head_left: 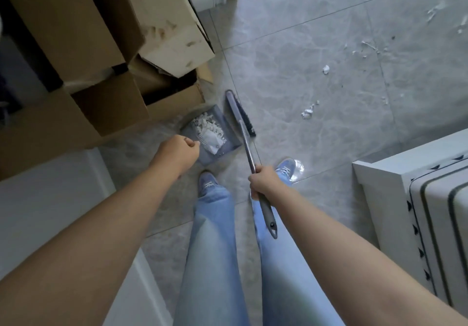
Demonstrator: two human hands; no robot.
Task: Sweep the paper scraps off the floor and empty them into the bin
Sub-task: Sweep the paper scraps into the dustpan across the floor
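1. Grey marbled floor tiles fill the scene, seen from above past the person's own two legs in pale jeans and two blue trainers.
2. Stacked cardboard boxes crowd the upper left, one open at floor level just beside the dustpan.
3. White furniture with black-striped panels closes in at the right edge.
4. Right hand grasps the broom partway up its metal shaft; the dark bristle head rests on the tiles just right of the dustpan.
5. Left hand is clenched above the dustpan's near corner; whether it grips a handle cannot be told.
6. One heap of paper scraps lies in the dustpan; loose scraps remain scattered across the tiles to the right.
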